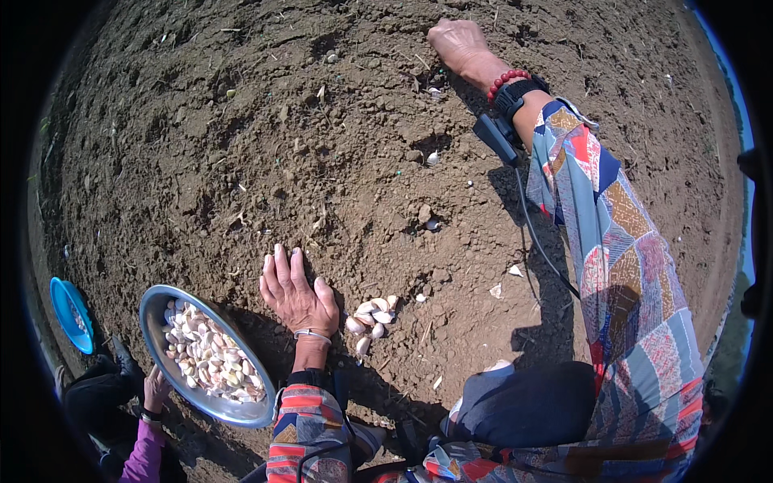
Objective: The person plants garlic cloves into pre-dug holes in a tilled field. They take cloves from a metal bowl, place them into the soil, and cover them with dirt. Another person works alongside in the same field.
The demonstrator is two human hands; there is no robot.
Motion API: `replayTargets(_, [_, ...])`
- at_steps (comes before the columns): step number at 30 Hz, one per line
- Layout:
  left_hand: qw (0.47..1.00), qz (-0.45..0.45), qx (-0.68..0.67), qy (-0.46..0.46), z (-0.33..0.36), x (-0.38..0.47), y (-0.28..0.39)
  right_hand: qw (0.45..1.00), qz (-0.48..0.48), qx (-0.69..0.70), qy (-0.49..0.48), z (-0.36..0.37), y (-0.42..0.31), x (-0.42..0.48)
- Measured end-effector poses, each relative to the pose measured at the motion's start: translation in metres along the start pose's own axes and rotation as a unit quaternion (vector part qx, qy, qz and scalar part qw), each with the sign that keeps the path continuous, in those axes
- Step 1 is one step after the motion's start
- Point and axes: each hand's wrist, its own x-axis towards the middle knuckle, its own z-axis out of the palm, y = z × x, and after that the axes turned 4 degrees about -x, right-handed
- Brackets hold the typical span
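My left hand (300, 299) rests palm down on the soil, fingers a little apart, with nothing in it. Just right of it lies a small pile of garlic cloves (371, 317). To its left stands a metal basin (250, 413) holding many garlic cloves (211, 356). At the top, my right hand (459, 43) is curled with its fingers down at the soil; whether it holds anything is hidden. Below that hand, single cloves sit in small hollows, one upright clove (432, 158) and another clove (432, 224) nearer to me.
A co-worker's hand (156, 389) is at the metal basin's left rim, with a purple sleeve (144, 450) below. Farther left stands a blue plastic basin (58, 308). Crumbly brown soil (199, 133) with clods and dry straw spreads ahead. My bent knee (525, 404) is at the bottom.
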Motion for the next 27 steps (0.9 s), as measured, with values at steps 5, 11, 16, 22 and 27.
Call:
replayTargets(5, [0.999,0.01,-0.009,0.03,0.003,0.001,-0.002,0.995,0.019,0.081,0.058,-0.031,-0.02,-0.042])
replayTargets(11, [1.0,-0.002,-0.002,0.023,0.002,0.0,0.0,0.838,-0.3,0.452,0.059,-0.08,-0.139,-0.228])
replayTargets(16, [0.999,0.017,0.005,0.042,0.004,0.0,-0.002,0.863,-0.347,0.368,-0.004,-0.086,-0.184,-0.282])
replayTargets(22, [0.999,0.012,0.019,0.037,0.006,-0.001,-0.003,0.848,-0.243,0.469,-0.051,-0.086,-0.178,-0.296])
replayTargets(27, [0.999,0.008,0.017,0.032,0.006,-0.001,-0.002,0.858,-0.06,0.51,0.003,-0.076,-0.126,-0.286])
